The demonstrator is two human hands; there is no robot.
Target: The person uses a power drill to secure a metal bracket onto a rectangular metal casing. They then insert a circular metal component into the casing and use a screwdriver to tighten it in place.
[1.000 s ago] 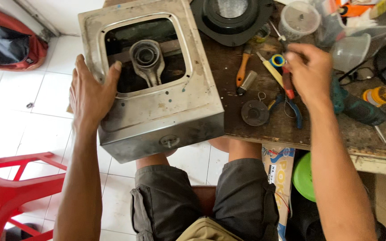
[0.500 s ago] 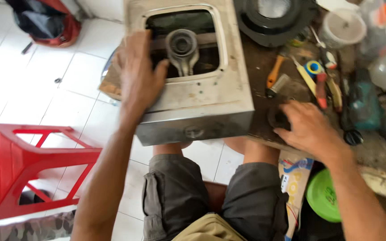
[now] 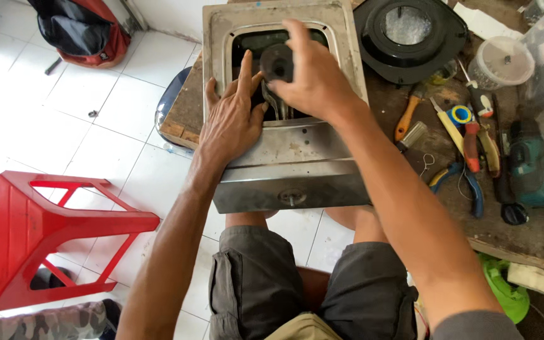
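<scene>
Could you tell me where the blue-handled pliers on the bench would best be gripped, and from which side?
Probably by the two blue handles of the pliers, which lie flat and slightly spread, pointing toward the bench edge. Come from above on the near side; the head lies among a red-handled tool and other tools.

White square floor tiles point(image 3: 45, 132) with dark grout spread out left of the left hand, lit by even daylight. On them, well to the lower left of that hand, 1 red plastic stool point(image 3: 51, 233) lies tipped on its side. Far beyond the hands, at the upper left, a red and black bag point(image 3: 83, 28) sits against the base of a pale wall point(image 3: 165, 16). Under and to the right of the right hand runs a worn, stained wooden workbench point(image 3: 536, 236).
</scene>
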